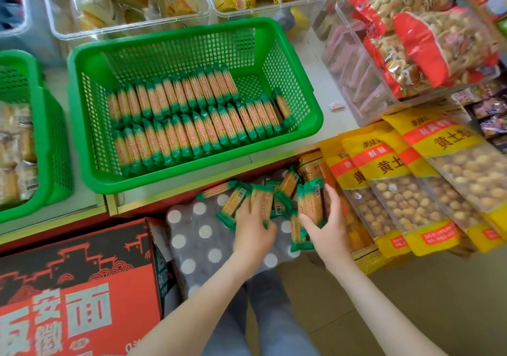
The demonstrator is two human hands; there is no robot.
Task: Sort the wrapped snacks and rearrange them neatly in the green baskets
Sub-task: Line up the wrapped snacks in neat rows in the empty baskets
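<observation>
A large green basket [307, 119] stands on the shelf and holds two neat rows of green-ended cracker packets [175, 108]. Below the shelf edge, a loose pile of the same packets [285, 188] lies on a grey polka-dot cloth [197, 235] on my lap. My left hand [253, 228] lies over the pile with its fingers curled round a packet. My right hand [326, 218] grips a small upright stack of packets [311, 204] at the pile's right side. A second green basket [46, 136] at the left edge holds pale wrapped snacks.
Clear bins of yellow snacks [131, 1] sit behind the baskets. Red bags of snacks [428, 42] fill a clear bin at the right. Yellow bags of round snacks [411, 180] hang over the shelf edge by my right hand. A red printed carton [76, 287] stands lower left.
</observation>
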